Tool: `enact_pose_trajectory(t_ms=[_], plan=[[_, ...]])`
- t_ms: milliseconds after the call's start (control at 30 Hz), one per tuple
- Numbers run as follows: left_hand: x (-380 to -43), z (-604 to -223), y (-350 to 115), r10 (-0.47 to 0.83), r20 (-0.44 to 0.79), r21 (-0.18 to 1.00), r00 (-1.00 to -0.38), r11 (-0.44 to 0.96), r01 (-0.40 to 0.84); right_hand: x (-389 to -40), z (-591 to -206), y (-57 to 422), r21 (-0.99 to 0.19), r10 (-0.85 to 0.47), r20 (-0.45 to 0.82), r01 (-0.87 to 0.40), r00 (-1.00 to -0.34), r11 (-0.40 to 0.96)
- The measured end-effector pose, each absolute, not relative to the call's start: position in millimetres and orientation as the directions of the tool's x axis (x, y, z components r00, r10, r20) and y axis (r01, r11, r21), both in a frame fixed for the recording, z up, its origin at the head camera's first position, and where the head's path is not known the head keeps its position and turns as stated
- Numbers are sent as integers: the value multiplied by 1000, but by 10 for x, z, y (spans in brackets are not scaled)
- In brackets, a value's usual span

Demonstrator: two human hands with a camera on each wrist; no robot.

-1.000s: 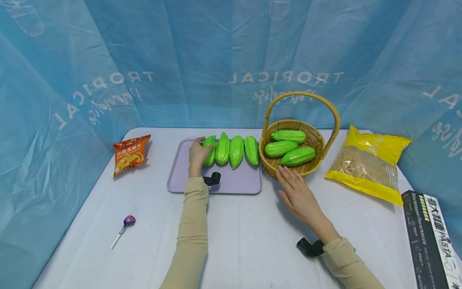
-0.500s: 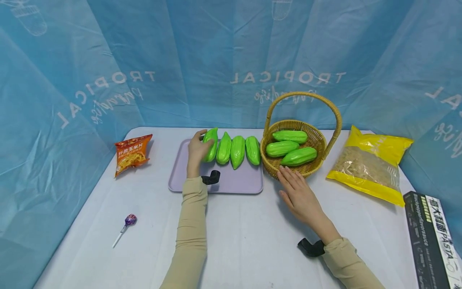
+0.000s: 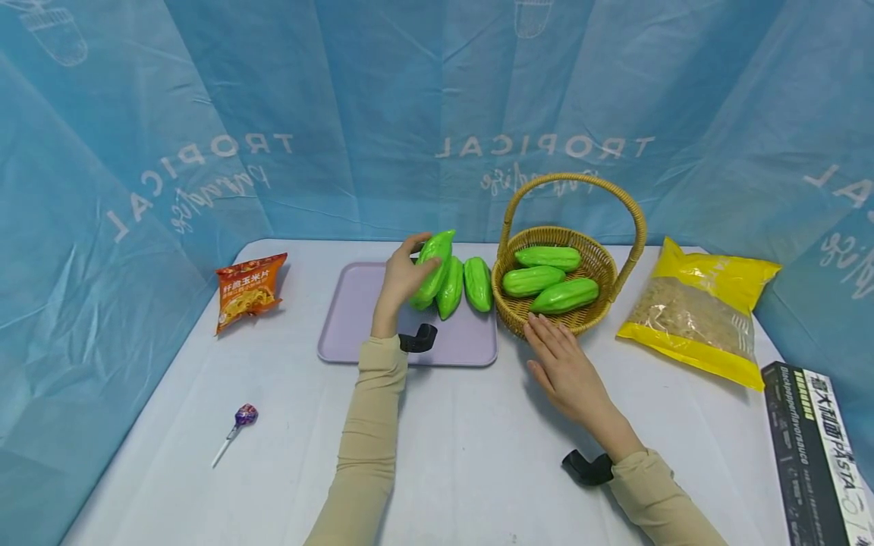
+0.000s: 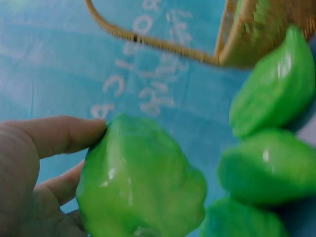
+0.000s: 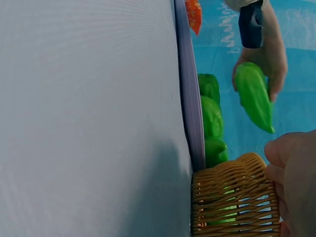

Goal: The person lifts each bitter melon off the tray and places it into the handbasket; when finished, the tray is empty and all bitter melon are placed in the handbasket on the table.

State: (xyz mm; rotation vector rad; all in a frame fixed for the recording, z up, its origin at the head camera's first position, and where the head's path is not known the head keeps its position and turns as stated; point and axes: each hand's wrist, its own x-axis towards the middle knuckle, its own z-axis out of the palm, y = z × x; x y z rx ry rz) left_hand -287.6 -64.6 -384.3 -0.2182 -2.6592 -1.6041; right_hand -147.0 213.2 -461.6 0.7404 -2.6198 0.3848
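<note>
My left hand (image 3: pixel 398 282) grips a glossy green ridged gourd (image 3: pixel 437 254), thumb on one side and fingers on the other. In the right wrist view the held gourd (image 5: pixel 254 94) hangs above the others. Beneath it, two gourds show plainly on the lilac tray (image 3: pixel 348 326), one middle gourd (image 3: pixel 451 290) and one right gourd (image 3: pixel 477 284); another is mostly hidden behind the held one. My right hand (image 3: pixel 567 375) lies with straight fingers at the front rim of the wicker basket (image 3: pixel 505 307), which holds three gourds, the nearest one (image 3: pixel 565 296) close to my fingertips.
The basket's tall handle (image 3: pixel 570 177) arches over it, right beside the tray. An orange snack bag (image 3: pixel 249 290) and a lollipop (image 3: pixel 244 417) lie at left. A yellow bag (image 3: pixel 696 311) and a dark pasta box (image 3: pixel 812 447) are at right. A blue curtain (image 3: pixel 382 114) closes the back.
My left hand has lifted the leftmost gourd off the tray and carried it rightward over the other gourds. My right hand stays at the basket rim.
</note>
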Motion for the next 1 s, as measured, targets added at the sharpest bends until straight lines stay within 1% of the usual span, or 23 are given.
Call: enact_pose_trajectory(t_ms=[133,233,467,733,1000], plan=[[-2825,-3787,-504,188,113,879,-976,439,187,-1468,-4619,2132,-151,-439,438,-546,-784,824],[-2806,-3757,-410,219,122,874,-968,438,209,-1471,-4621,2130,-154,-438,436,-544,-786,825],[-2760,-3647,-214,315,107,829,-943,496,259,-1478,-4618,2125,-157,-440,439,-549,-784,821],[-2746,-3463,16,456,98,796,-885,497,344,-1471,-4622,2138,-161,-440,429,-546,-789,822],[-2824,-3315,354,551,117,757,-826,489,433,-1473,-4608,2135,-168,-439,405,-537,-802,827]])
